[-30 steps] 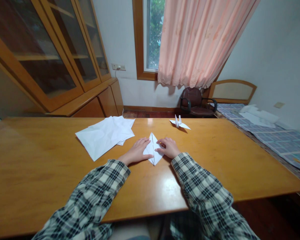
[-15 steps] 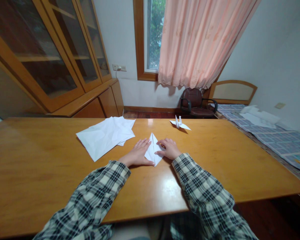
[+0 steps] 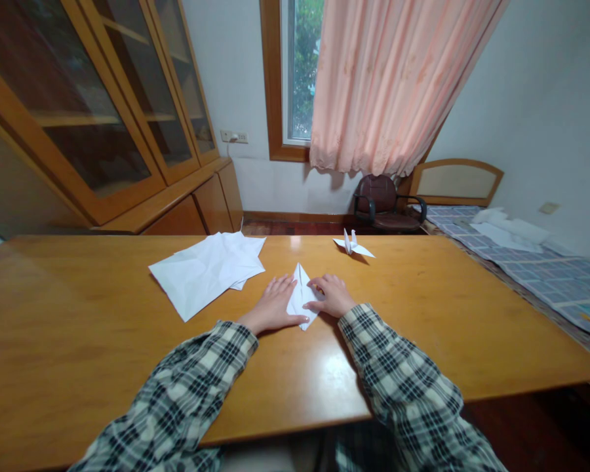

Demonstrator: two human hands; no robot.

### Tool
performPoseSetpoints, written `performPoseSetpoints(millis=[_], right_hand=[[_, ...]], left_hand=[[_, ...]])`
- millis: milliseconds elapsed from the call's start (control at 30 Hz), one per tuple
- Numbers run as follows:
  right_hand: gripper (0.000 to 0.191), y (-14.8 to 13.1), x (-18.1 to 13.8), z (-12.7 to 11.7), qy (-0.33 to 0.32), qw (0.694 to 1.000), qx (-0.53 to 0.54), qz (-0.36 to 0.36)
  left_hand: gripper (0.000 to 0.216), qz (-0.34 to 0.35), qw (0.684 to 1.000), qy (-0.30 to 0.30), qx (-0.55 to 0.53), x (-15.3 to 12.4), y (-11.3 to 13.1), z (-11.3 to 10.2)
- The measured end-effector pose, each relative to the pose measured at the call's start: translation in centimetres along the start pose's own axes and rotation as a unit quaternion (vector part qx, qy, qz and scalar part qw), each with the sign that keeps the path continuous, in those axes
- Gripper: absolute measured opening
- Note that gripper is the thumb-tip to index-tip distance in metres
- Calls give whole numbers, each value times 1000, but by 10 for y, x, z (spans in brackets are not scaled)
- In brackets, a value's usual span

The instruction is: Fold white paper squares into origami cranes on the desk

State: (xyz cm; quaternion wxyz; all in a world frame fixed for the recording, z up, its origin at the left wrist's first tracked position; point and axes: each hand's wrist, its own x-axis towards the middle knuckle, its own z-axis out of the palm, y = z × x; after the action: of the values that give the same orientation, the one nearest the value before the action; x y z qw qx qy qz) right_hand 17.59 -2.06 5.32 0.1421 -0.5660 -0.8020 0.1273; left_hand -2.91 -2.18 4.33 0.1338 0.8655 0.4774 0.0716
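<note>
A small white sheet of folded paper point(image 3: 302, 298), kite-shaped with a split down its middle, lies on the table between my hands. My left hand point(image 3: 274, 306) rests flat along its left side, fingers stretched and thumb reaching across the lower part. From the right, my right hand point(image 3: 333, 296) has its fingers bent, with thumb and forefinger on the paper's right flap. Part of that flap is hidden under the fingers. Farther back to the right stands a folded paper crane point(image 3: 353, 245), apart from both hands.
Several creased white paper sheets point(image 3: 209, 269) overlap on the wooden table point(image 3: 103, 367), left of my hands. Beyond the table are a brown armchair point(image 3: 378, 200), a pink curtain point(image 3: 383, 85) and a glass-doored cabinet point(image 3: 177, 190). A bed point(image 3: 521, 262) stands at the right.
My left thumb has slid slightly right across the bottom of the folded paper. The right hand stays almost in place. The whole view has shifted a little.
</note>
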Motion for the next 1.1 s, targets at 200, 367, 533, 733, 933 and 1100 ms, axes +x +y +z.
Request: performPoseSetpoints(millis=[200,367,533,733,933,1100], right_hand=[[45,1,3,7,40,999,16,30],[36,1,3,10,72,996,8,51],[28,1,3,9,71,996,18,59],[24,0,6,11,78,994,44,63],[22,2,8,16,107,988,90,58],[23,4,10,16,160,975,146,41]], left_hand=[[108,7,1000,8,-3,2,-4,4],[106,13,1000,22,-16,2,-3,6],[101,10,999,39,-23,-1,0,5],[100,10,999,43,-21,-3,1,4],[97,32,997,72,-24,-4,0,6],[91,44,993,106,-24,-6,8,4]])
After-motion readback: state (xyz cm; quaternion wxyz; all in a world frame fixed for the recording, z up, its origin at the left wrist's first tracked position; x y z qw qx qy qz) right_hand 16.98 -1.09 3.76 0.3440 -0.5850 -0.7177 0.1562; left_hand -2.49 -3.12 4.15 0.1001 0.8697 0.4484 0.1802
